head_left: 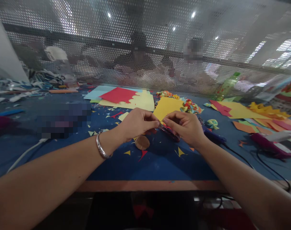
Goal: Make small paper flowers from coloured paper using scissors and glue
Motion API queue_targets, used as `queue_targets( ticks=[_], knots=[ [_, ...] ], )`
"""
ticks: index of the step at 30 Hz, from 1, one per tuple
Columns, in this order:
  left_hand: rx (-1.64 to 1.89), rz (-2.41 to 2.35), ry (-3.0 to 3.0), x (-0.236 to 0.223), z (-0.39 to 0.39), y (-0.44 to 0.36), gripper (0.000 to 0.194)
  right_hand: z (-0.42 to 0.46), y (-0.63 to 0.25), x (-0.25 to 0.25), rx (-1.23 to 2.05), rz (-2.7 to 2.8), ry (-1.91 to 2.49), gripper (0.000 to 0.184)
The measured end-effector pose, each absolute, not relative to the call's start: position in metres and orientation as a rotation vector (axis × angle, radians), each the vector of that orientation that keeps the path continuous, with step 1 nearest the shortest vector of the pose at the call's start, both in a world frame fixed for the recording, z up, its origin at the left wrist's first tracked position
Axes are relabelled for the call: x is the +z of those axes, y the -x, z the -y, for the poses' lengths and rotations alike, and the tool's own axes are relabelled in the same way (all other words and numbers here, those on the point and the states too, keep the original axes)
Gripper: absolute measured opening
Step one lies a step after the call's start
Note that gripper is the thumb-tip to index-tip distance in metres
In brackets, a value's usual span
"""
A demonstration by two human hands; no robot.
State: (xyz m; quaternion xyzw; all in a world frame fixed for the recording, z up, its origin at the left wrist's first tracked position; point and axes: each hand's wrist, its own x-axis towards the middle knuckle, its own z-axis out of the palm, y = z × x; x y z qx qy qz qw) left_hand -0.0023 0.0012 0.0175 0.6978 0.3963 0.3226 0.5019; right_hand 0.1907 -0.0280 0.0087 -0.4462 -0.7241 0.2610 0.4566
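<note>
My left hand (137,123), with a silver bangle on its wrist, and my right hand (185,126) meet over the blue table (155,159). Both are closed in a pinch, fingertips almost touching. Between them they grip a small dark strip with red on it (168,131); I cannot make out what it is. A yellow paper sheet (166,107) lies just behind the fingertips. A small brown round piece (142,142) lies on the table below my left hand.
Red and yellow sheets (126,97) lie further back, folded paper pieces (190,105) beside them. More coloured paper (251,113) and a purple tool with a cable (267,145) are at right. Paper scraps dot the table. A perforated screen (145,48) stands behind, with people beyond it.
</note>
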Motion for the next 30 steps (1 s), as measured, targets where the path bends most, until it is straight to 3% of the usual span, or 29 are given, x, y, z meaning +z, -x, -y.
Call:
queue_targets(
  ticks=[10, 15, 30],
  knots=[
    [0.728, -0.917, -1.808, 0.0141, -0.0066, 0.0083, 0.019, 0.0271, -0.1949, 0.0073, 0.627, 1.805, 1.136, 0.021],
    [0.906, -0.869, -1.774, 0.0138, -0.0068, 0.0053, 0.034, 0.0277, -0.1926, 0.0088, 0.647, 1.816, 1.141, 0.021],
    [0.848, -0.812, -1.560, 0.0135, -0.0084, 0.0015, 0.018, 0.0272, -0.1916, 0.0050, 0.728, 1.830, 1.164, 0.025]
  ],
)
